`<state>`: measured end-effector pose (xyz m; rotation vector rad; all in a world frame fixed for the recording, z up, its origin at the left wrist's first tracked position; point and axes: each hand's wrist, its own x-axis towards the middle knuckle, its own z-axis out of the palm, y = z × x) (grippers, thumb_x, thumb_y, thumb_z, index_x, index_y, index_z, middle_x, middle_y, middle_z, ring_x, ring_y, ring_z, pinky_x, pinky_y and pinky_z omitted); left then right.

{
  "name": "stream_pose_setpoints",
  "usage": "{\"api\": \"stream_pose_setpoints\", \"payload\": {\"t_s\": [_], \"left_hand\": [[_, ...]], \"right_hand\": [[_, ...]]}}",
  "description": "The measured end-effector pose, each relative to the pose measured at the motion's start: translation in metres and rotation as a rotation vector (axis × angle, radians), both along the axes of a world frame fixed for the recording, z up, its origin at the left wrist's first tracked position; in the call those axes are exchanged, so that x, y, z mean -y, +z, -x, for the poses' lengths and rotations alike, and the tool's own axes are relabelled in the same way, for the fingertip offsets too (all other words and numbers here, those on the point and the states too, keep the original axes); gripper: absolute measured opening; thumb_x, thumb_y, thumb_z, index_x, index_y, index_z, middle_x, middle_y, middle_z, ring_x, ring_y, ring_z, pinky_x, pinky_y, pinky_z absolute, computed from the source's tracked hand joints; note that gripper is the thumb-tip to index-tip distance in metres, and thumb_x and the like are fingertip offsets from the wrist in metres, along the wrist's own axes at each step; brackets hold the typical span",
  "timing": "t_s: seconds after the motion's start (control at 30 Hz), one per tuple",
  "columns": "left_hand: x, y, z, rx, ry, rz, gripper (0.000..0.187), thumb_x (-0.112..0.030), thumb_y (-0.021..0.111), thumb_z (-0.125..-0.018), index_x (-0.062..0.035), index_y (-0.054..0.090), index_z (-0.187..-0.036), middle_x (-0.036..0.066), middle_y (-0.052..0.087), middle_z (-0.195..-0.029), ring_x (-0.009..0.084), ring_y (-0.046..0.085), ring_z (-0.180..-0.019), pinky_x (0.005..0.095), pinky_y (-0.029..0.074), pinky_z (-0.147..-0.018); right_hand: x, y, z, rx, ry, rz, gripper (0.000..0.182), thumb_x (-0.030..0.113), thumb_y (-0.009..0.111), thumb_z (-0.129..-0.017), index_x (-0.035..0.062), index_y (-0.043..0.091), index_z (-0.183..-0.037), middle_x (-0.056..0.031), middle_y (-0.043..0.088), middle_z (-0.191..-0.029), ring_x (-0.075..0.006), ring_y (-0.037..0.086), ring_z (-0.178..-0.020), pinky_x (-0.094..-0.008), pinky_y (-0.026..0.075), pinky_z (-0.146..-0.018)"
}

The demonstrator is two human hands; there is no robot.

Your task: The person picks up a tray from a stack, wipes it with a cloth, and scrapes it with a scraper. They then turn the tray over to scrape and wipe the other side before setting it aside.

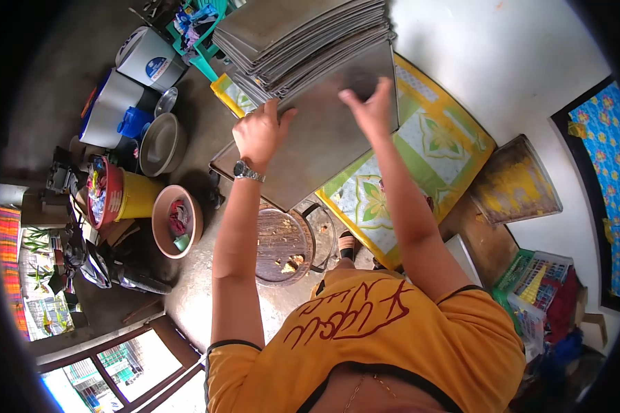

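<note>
A flat metal baking tray point(324, 155) lies in front of me, its near corner jutting past the table's edge. My left hand point(260, 134), with a watch on the wrist, is closed at the tray's left edge, fingers curled and thumb sticking out. Over the tray's right part, my right hand point(372, 110) has thumb and fingers around a dark round thing point(360, 84), blurred, whose kind I cannot make out. Just beyond both hands rises a tall stack of similar metal trays point(303, 41).
A green-and-yellow patterned cloth point(420, 138) covers the table. Below stands a round wooden stool point(282, 241) with crumbs on top. Basins, including a pink basin point(164, 237), are at left. A stained yellow tin point(517, 182) and plastic baskets point(541, 275) stand at right.
</note>
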<state>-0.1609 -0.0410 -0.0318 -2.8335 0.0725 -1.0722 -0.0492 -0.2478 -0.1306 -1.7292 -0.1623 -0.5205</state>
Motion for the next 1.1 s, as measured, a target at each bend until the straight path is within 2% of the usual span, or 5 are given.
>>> {"api": "stream_pose_setpoints", "payload": {"t_s": [0.2, 0.33, 0.47, 0.63, 1.1], "left_hand": [[0.005, 0.003, 0.001, -0.063, 0.048, 0.077, 0.031, -0.042, 0.057, -0.092, -0.0143, 0.061, -0.08, 0.008, 0.063, -0.06, 0.0276, 0.063, -0.051, 0.039, 0.048, -0.045], [0.006, 0.01, 0.004, -0.104, 0.023, 0.192, 0.041, -0.045, 0.043, -0.099, -0.0143, 0.061, -0.08, 0.011, 0.062, -0.061, 0.0323, 0.063, -0.055, 0.0434, 0.047, -0.049], [0.006, 0.012, 0.004, -0.192, 0.036, 0.284, 0.05, -0.048, 0.033, -0.101, -0.0125, 0.062, -0.081, 0.015, 0.062, -0.063, 0.0368, 0.062, -0.059, 0.0474, 0.047, -0.053], [0.0, 0.021, 0.002, -0.328, 0.037, 0.316, 0.056, -0.052, 0.028, -0.101, -0.0113, 0.062, -0.083, 0.015, 0.064, -0.069, 0.04, 0.063, -0.068, 0.0502, 0.05, -0.06], [0.002, 0.027, -0.011, -0.427, -0.138, 0.417, 0.03, -0.038, 0.052, -0.092, -0.0142, 0.07, -0.095, 0.015, 0.068, -0.08, 0.0367, 0.066, -0.075, 0.047, 0.052, -0.069]], "right_hand": [[-0.023, 0.042, 0.047, -0.037, 0.142, 0.488, 0.079, 0.037, 0.085, -0.068, 0.0023, 0.042, -0.124, -0.0193, 0.057, -0.113, -0.0378, 0.06, -0.102, -0.0448, 0.049, -0.088], [0.003, 0.033, 0.012, -0.094, 0.04, -0.107, 0.07, 0.033, 0.083, -0.071, -0.0016, 0.044, -0.117, -0.0211, 0.057, -0.112, -0.0393, 0.06, -0.095, -0.044, 0.05, -0.083], [-0.051, 0.039, 0.075, 0.02, 0.21, 0.576, 0.073, 0.041, 0.084, -0.066, 0.0103, 0.048, -0.121, -0.016, 0.058, -0.11, -0.0369, 0.06, -0.1, -0.0467, 0.05, -0.082], [-0.029, 0.022, 0.049, -0.019, -0.025, 0.077, 0.071, 0.031, 0.084, -0.069, 0.0018, 0.045, -0.121, -0.0196, 0.057, -0.11, -0.0376, 0.059, -0.101, -0.0459, 0.049, -0.082], [-0.067, -0.016, 0.118, 0.05, 0.006, 0.399, 0.054, 0.042, 0.078, -0.07, 0.0122, 0.058, -0.11, -0.0079, 0.058, -0.095, -0.028, 0.06, -0.089, -0.0439, 0.045, -0.071]]}}
